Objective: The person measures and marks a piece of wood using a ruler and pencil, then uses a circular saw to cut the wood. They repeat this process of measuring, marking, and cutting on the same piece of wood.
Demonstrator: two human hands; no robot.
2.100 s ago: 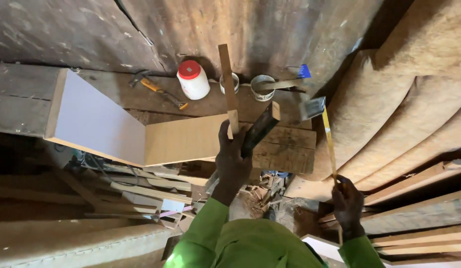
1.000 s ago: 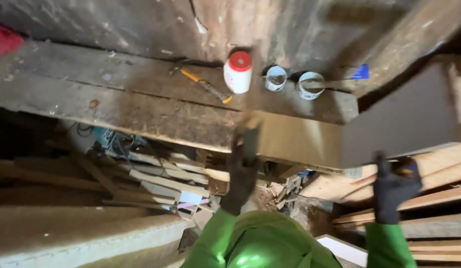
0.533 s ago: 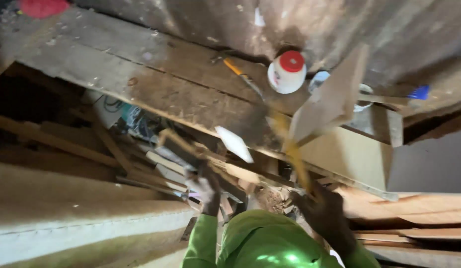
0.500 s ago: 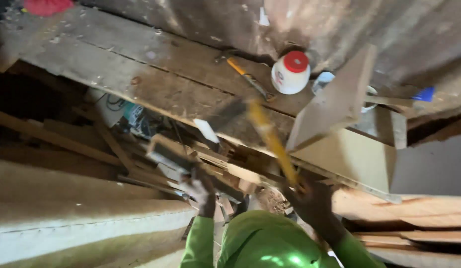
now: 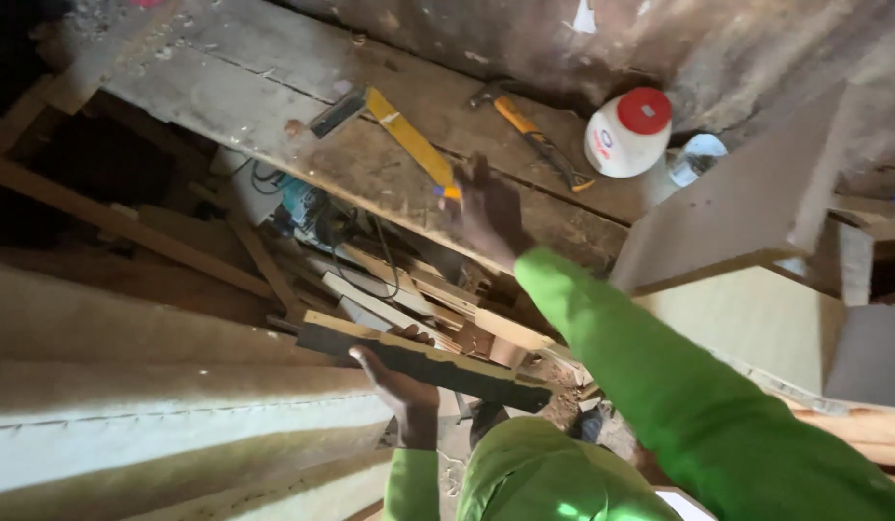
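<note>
Altogether, one yellow-bladed try square [image 5: 394, 130] lay on the rough plank desk [image 5: 226, 96], its dark stock toward the far left and its yellow blade running down to the right. One hammer with an orange handle [image 5: 529, 135] lay beside it, well apart from the square's stock, slanting toward one white plastic tub with a red lid [image 5: 626, 133]. The tub's lid was on, so what it held could not be told. Just right of the tub stood one pale round container [image 5: 696, 159], half hidden by a tilted board [image 5: 746, 207]; its contents could not be made out.

Two hands showed, both on green sleeves. The right hand [image 5: 486, 207] was stretched out over the desk edge, its fingertips at the near end of the try square's yellow blade; blur hid whether the fingers were closed on the blade or merely touching it. The left hand [image 5: 399, 386], lower down and in front of the desk, was curled from beneath around one dark strip of wood with a pale edge [image 5: 423, 362], holding it near its middle, roughly level and slightly tilted down to the right. Behind that strip, under the desk, lay a loose heap of wood offcuts [image 5: 409, 289].
</note>
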